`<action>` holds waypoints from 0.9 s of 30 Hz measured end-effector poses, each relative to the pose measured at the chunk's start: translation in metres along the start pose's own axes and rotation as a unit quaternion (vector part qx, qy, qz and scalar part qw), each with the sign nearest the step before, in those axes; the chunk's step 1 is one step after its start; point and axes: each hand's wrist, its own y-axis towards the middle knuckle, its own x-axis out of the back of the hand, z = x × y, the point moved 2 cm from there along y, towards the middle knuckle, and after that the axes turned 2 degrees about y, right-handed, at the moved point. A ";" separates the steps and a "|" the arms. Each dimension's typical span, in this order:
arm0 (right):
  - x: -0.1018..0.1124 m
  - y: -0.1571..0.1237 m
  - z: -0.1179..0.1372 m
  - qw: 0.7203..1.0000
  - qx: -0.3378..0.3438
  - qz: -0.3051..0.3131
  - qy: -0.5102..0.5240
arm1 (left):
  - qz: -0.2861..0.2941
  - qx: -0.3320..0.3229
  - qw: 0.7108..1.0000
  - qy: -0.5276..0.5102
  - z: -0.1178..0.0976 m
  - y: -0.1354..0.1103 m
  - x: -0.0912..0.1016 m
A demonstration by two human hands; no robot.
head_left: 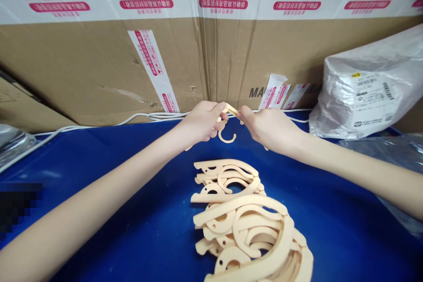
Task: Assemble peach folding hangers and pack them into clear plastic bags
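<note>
My left hand [205,121] and my right hand [264,124] are raised close together near the back of the blue surface [139,172]. Between them, the fingers of both grip a cream plastic folding hanger [231,109], mostly covered by the hands. A curved cream hook [228,139] shows just below; whether it belongs to the held hanger I cannot tell. Small cream ends peek out under both wrists. Nearer to me lies a pile of folded cream hangers [244,211], overlapping one another, with their hooks tucked inside the arms.
Large cardboard boxes [178,70] with printed white tape stand as a wall behind. White cables [132,117] run along their foot. A wrapped parcel [366,88] with a label sits at the back right, clear plastic film [390,154] beside it. More plastic [15,141] lies at far left.
</note>
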 end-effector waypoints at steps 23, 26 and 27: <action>-0.004 -0.017 -0.118 0.971 -0.041 -0.208 0.112 | -0.113 -0.064 0.933 0.335 0.081 0.024 0.059; -0.009 -0.011 -0.115 0.988 0.015 -0.153 0.005 | -0.144 -0.051 0.910 0.384 0.074 0.020 0.057; -0.012 -0.008 -0.113 0.990 0.039 -0.133 -0.024 | -0.152 -0.047 0.904 0.397 0.072 0.019 0.056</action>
